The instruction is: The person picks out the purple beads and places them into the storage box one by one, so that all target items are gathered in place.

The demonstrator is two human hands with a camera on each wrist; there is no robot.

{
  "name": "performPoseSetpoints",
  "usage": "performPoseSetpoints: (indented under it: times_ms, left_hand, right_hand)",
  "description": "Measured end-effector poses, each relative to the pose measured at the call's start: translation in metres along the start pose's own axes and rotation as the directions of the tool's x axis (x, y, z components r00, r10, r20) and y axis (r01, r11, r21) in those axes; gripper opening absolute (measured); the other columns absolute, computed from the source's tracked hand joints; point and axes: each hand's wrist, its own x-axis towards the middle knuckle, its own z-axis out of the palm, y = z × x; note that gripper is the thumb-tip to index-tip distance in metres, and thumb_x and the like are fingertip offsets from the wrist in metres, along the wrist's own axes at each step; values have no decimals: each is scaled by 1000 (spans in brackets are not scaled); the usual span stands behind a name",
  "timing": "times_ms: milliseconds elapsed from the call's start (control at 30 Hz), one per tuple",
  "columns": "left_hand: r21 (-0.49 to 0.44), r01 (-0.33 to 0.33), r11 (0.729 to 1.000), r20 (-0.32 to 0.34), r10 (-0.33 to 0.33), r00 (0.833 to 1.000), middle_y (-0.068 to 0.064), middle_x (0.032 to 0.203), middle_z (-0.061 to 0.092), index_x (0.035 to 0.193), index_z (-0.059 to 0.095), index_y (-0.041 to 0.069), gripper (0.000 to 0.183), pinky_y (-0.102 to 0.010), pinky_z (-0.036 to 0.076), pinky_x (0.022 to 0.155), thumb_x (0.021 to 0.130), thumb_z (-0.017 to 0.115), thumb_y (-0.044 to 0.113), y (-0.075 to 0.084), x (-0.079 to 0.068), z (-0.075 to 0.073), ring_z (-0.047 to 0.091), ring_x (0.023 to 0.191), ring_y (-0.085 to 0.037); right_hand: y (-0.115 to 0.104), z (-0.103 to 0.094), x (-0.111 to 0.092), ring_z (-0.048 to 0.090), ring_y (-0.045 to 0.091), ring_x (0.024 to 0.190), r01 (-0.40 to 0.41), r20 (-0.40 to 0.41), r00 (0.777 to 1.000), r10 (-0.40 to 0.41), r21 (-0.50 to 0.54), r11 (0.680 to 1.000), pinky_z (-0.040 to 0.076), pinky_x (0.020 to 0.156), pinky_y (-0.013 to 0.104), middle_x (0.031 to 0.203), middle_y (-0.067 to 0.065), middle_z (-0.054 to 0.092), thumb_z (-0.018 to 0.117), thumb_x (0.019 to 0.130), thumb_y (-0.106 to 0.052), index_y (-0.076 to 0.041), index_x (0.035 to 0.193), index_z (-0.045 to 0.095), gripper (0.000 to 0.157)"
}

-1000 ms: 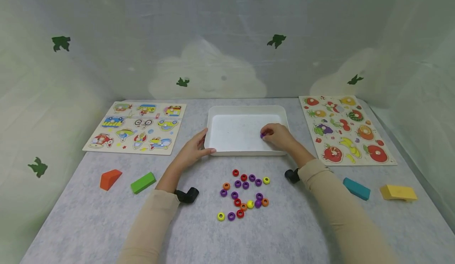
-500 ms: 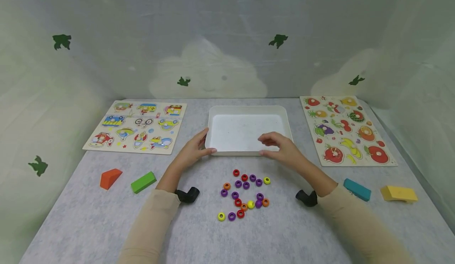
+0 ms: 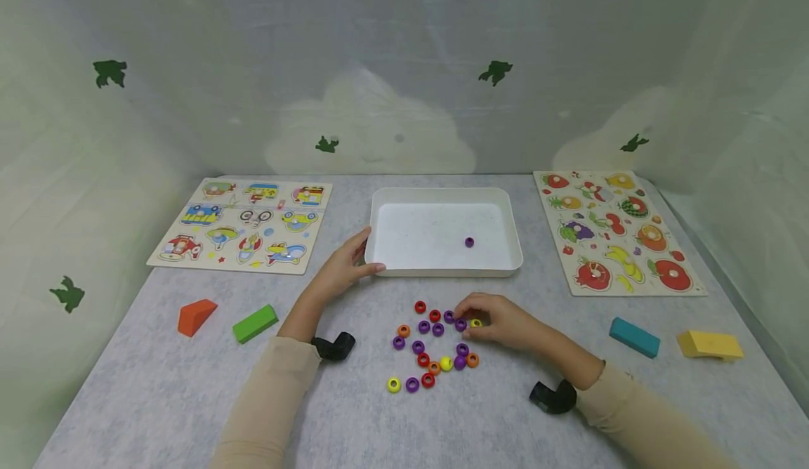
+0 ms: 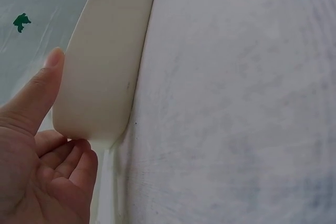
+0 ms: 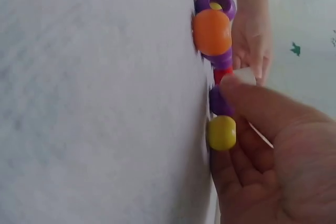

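My left hand [image 3: 341, 265] grips the near left corner of a white tray [image 3: 442, 273], thumb on its front edge and fingers curled at its side. The left wrist view shows the tray's outer wall [image 4: 100, 72] between thumb and fingers. One purple bead [image 3: 469, 242] lies inside the tray, toward the right. My right hand [image 3: 505, 321] is down at the beads in front of the tray, thumb and forefinger pinching a purple bead [image 3: 461, 325]. Right beside it sits a yellow bead [image 5: 222, 132], partly covered by the hand in the head view.
Several red, orange, purple and yellow beads [image 3: 428, 380] are spread over the table. A vehicle puzzle board [image 3: 240, 227] and two blocks, orange [image 3: 196, 318] and green [image 3: 255, 324], lie left. At right are a fruit puzzle board [image 3: 609, 234], a teal block [image 3: 634, 337] and a yellow block [image 3: 710, 345].
My right hand has released a purple bead inside the tray, then come back over the near edge to another purple bead on the table. The left hand has stayed at the tray corner.
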Motion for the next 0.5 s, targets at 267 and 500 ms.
performPoseSetpoints:
  times_ms: [267,500]
  left_hand:
    - [17,-6,1000,4,6,1000,-3,136,15,133,14,13,90,-22,21,97,64,64,41,-9,4,0,17,120,-9]
    - [10,0,1000,0,0,1000,-2,136,15,133,14,13,91,-23,21,97,63,65,41,-10,4,1,17,121,-10]
  right_hand:
    - [-8,-5,3,50,5,80,6,-42,999,-8,-41,999,45,70,21,89,-9,55,61,75,-13,-14,92,59,17]
    - [-14,-38,22,52,7,82,71,-257,963,-79,-37,997,45,75,22,91,-6,54,59,76,-15,-11,96,58,20]
